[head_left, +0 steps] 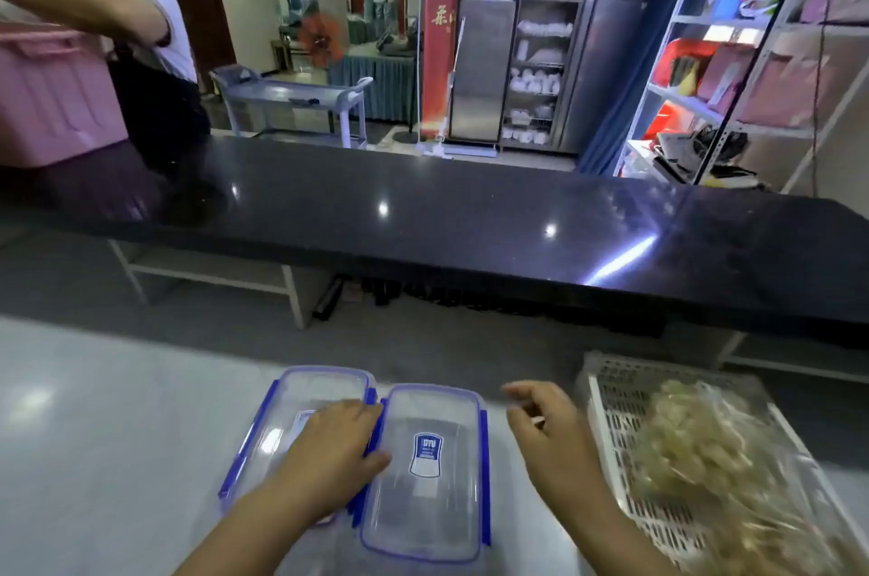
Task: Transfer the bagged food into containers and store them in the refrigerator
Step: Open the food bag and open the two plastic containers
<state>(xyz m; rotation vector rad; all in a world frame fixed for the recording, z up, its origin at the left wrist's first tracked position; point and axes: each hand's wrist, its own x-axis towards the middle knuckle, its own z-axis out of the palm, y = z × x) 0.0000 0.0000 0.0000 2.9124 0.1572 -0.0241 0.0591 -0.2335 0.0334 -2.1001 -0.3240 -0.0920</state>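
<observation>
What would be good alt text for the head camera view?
A person's left hand rests on one of two clear plastic containers with blue latches, lids on, on a pale counter. The right hand hovers empty beside a white slatted basket holding a clear bag of greenish-beige food.

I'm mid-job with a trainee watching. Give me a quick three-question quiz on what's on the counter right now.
1. True or false: both clear containers have their lids on.
2. Which hand rests on a container: A left, B right, C neither?
3. Where does the bagged food lie?

Key:
1. True: the left container and the right container are both lidded.
2. A: the left hand lies on the left one; the right hand hovers with an empty grip.
3. In the white slatted tray, where the bagged food sits.
</observation>
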